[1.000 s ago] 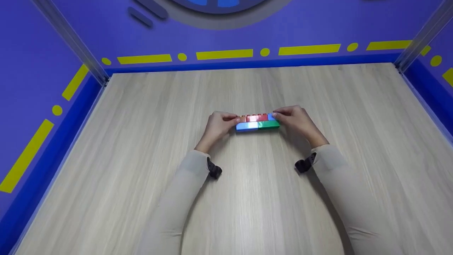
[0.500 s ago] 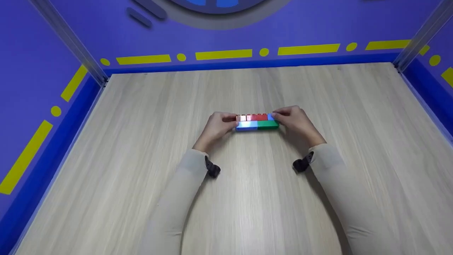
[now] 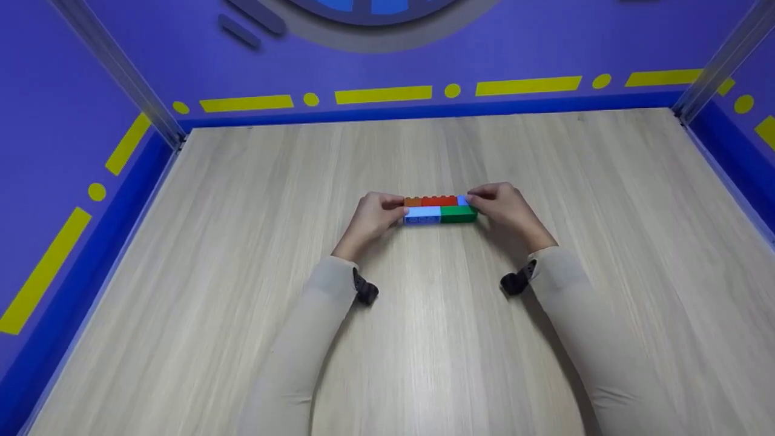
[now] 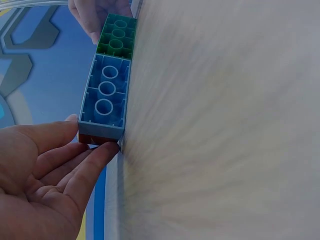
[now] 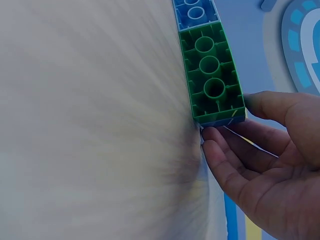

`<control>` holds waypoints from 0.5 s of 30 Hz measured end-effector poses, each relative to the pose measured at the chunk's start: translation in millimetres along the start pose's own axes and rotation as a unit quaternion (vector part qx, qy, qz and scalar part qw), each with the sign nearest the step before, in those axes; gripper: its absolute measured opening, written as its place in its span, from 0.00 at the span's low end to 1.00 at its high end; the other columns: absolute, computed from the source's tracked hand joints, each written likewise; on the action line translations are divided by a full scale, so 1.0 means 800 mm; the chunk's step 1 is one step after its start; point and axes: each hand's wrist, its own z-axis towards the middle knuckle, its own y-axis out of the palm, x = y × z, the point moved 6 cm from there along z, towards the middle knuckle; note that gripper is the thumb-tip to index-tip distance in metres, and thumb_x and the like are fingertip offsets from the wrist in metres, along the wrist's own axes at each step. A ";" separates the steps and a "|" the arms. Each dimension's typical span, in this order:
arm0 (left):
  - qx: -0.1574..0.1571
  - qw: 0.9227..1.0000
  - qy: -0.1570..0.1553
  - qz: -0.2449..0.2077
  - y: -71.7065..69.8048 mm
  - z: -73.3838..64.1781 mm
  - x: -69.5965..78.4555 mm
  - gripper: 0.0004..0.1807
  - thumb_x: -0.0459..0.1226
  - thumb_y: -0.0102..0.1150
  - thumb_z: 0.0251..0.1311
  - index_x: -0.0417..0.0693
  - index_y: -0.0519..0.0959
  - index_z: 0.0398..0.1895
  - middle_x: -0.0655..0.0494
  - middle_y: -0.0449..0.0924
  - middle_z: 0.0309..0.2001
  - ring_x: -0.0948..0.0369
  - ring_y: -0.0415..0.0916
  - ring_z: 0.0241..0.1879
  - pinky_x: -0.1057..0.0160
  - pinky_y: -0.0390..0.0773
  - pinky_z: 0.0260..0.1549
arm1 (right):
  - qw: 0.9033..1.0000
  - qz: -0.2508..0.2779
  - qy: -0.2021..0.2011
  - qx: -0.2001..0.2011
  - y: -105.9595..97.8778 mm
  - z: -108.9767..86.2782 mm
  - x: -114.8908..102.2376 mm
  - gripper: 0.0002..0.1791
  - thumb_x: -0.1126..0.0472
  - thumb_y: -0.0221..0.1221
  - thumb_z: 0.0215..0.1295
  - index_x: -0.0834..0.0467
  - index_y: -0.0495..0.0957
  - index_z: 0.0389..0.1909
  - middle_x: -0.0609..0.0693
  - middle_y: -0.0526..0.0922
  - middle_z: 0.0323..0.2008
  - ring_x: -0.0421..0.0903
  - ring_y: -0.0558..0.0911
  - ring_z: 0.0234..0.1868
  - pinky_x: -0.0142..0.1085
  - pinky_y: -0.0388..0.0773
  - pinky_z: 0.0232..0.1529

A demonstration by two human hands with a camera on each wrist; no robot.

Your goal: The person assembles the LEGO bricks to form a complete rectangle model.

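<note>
A bar of joined toy building bricks lies across the middle of the table. Its nearer layer is a blue brick (image 3: pixel 422 212) on the left and a green brick (image 3: pixel 458 213) on the right. Behind them run an orange brick (image 3: pixel 413 201), a red brick (image 3: pixel 439 201) and a small blue brick (image 3: pixel 462 200). My left hand (image 3: pixel 374 219) pinches the left end between thumb and fingers. At the right end, my right hand (image 3: pixel 504 209) pinches likewise. Both wrist views show hollow undersides with round tubes on the larger blue brick (image 4: pixel 106 90) and the green brick (image 5: pixel 212 72).
The wood-grain table (image 3: pixel 424 339) extends around the bricks on every side. Blue panels with yellow markings (image 3: pixel 383 95) stand along its back, left and right edges. A small black camera sits at each wrist, the left camera (image 3: pixel 366 292) and right camera (image 3: pixel 516 283).
The brick bar has tipped slightly, so the hollow underside of the near blue brick now shows in the head view. Both hands keep their hold and have barely moved.
</note>
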 end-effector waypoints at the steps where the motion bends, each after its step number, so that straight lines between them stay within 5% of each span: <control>1: 0.000 1.000 -0.004 0.000 0.000 0.000 -0.001 0.19 0.37 0.58 0.65 0.38 0.78 0.56 0.46 0.80 0.55 0.56 0.77 0.55 0.61 0.76 0.55 | 1.000 -0.001 0.000 -0.002 0.000 0.000 0.000 0.24 0.53 0.52 0.71 0.62 0.73 0.61 0.59 0.75 0.60 0.51 0.74 0.56 0.45 0.72 0.61; 6: -0.004 1.000 -0.022 0.005 0.004 -0.002 -0.006 0.20 0.37 0.57 0.65 0.40 0.76 0.58 0.47 0.79 0.56 0.57 0.76 0.56 0.61 0.75 0.57 | 1.000 -0.004 0.006 -0.011 0.005 -0.002 0.005 0.25 0.52 0.52 0.71 0.62 0.72 0.62 0.59 0.74 0.62 0.52 0.73 0.58 0.47 0.70 0.62; 15: 0.006 1.000 -0.008 0.010 -0.003 -0.005 -0.003 0.21 0.38 0.56 0.66 0.40 0.75 0.59 0.47 0.78 0.58 0.56 0.76 0.56 0.61 0.75 0.56 | 1.000 0.010 0.016 -0.023 0.003 -0.005 0.008 0.27 0.51 0.50 0.72 0.60 0.68 0.66 0.58 0.71 0.64 0.51 0.74 0.58 0.45 0.71 0.62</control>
